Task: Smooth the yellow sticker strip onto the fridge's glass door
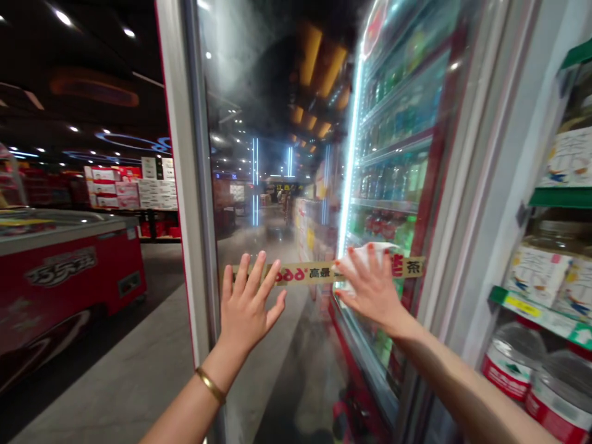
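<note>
A tall glass door [277,345] in a pale frame stands in front of me. Across it runs a tan strip [324,272] with characters that read mirrored. My left hand [247,305], with a gold bangle [210,383] at the wrist, lies with fingers spread against the glass at the strip's left part and holds nothing. Over to the right, my right hand [367,283] presses a crumpled white cloth or tissue [383,246] to the glass, fingers spread over it. Most of that cloth is hidden behind the fingers.
Lit shelves of bottles [393,135] show in the glass; whether reflected or behind it, I cannot tell. At right, a shelf edge [546,314] holds boxed jars above large clear bottles [513,357]. A red chest freezer [69,277] stands left, with stacked cartons [157,191] beyond.
</note>
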Demonstrator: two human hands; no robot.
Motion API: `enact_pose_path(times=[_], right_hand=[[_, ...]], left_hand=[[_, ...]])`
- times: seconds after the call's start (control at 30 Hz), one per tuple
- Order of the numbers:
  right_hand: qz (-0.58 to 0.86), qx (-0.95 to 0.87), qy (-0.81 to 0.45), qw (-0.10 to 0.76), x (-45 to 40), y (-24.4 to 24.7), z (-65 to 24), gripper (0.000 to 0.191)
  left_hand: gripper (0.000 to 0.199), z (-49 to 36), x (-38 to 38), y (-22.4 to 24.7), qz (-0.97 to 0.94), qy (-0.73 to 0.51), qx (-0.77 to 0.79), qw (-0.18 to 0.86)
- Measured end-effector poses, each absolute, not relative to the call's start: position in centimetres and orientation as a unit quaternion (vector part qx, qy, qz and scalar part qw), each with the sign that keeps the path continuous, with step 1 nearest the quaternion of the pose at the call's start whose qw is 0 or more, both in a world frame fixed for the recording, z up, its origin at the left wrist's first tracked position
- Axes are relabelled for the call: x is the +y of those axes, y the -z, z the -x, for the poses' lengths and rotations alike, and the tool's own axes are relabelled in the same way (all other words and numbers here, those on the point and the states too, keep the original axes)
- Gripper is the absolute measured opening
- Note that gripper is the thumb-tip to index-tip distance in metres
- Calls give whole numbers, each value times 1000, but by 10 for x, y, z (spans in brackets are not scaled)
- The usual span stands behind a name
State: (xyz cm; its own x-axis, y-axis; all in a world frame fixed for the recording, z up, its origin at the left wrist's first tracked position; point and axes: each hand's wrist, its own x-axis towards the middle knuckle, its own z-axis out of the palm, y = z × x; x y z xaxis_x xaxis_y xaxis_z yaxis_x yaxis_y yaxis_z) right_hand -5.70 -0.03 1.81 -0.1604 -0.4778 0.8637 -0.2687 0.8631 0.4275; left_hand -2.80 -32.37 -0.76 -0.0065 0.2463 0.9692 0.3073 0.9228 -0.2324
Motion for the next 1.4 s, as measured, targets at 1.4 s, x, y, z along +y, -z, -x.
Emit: enact_pose_path(times=[1.4], right_hand=[[-277, -783, 58, 554, -75, -62, 50, 78]], left_hand=[[102, 35, -345, 64, 186, 33, -730, 657]])
